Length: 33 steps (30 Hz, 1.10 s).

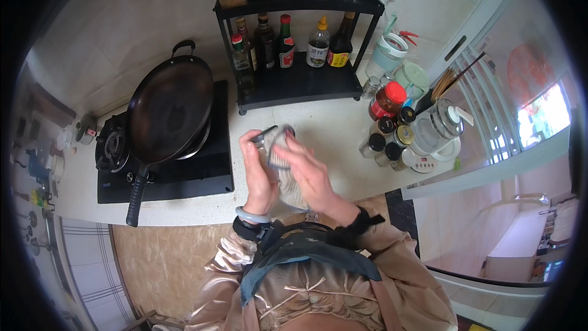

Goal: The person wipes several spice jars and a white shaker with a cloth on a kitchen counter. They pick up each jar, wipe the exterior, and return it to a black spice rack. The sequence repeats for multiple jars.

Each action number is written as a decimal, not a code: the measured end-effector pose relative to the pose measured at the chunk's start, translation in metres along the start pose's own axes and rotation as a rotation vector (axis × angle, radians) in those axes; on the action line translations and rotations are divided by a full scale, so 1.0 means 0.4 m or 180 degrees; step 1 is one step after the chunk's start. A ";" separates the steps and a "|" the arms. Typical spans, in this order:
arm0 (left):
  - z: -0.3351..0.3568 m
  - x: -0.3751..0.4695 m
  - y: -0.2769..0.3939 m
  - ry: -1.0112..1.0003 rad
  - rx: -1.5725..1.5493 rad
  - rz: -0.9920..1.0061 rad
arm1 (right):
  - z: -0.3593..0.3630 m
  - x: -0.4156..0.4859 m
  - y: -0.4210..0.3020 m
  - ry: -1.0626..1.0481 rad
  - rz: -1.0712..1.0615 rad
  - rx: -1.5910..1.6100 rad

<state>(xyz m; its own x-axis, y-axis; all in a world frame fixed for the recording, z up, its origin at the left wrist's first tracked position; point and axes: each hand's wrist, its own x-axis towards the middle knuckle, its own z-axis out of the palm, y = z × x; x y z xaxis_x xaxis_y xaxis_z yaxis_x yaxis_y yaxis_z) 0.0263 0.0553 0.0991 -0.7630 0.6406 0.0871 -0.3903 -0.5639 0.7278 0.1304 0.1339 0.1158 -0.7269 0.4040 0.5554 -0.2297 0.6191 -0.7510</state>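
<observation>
My left hand [258,179] grips a clear glass jar [264,142] with a dark rim or lid, tilted above the pale countertop [294,115]. Against the jar's right side my right hand [310,172] presses a striped grey-beige cloth [293,188], part of which hangs below the fingers. Both hands are close together in front of my body. The cloth and fingers hide much of the jar, so its contents cannot be made out.
A large wok [170,105] stands on the black gas hob [206,179] at left, handle towards me. Behind is a black two-tier rack [298,78] with sauce bottles and seasoning jars. Small jars [392,149] and a glass kettle [436,126] crowd the right side, beside a sliding door.
</observation>
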 end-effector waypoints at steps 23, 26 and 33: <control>-0.031 0.009 -0.011 -0.0935 0.1702 0.0088 | -0.118 0.092 0.012 -0.0197 0.0079 0.0816; -0.030 0.017 -0.014 -0.0918 0.2623 0.0818 | -0.087 0.113 -0.007 -0.0919 -0.0651 -0.0344; -0.020 -0.026 -0.031 -0.1210 0.2647 0.1143 | -0.089 0.086 0.170 -0.0475 0.1423 0.1457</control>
<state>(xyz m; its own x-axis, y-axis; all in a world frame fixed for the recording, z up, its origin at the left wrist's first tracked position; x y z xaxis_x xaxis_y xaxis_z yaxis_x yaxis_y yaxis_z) 0.0347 0.0515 0.0836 -0.4917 0.7101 0.5039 0.4310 -0.3043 0.8495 0.1127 0.2139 0.0966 -0.8906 0.4377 0.1236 -0.1128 0.0508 -0.9923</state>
